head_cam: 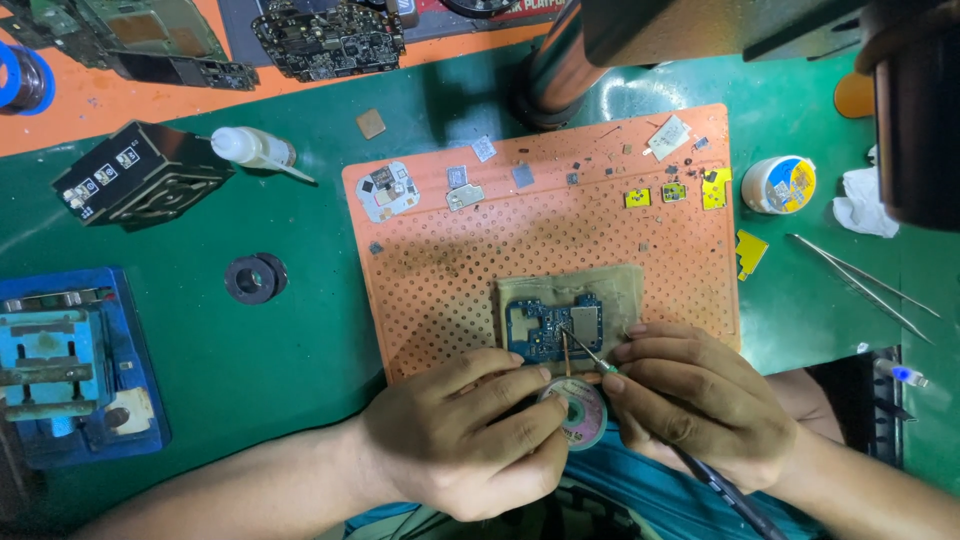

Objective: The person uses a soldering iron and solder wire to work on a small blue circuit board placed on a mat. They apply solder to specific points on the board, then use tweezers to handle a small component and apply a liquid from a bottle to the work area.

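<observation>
A small blue circuit board [540, 330] lies on a tan cloth pad [615, 290] at the near edge of an orange perforated mat [500, 240]. My left hand [460, 435] holds a small spool of copper braid [585, 412], with a strip of braid reaching up onto the board. My right hand [695, 400] grips a thin soldering iron [592, 356] whose tip touches the board beside the braid. Its dark handle and cord run down past my wrist.
Loose chips, metal shields and yellow tape bits dot the mat's far part. A white paste jar [780, 185] and tweezers [865, 275] lie to the right. On the left are a blue board holder [60, 365], a black ring [255, 277], a dropper bottle [255, 148] and a black module [140, 175]. A microscope column [560, 70] rises at the back.
</observation>
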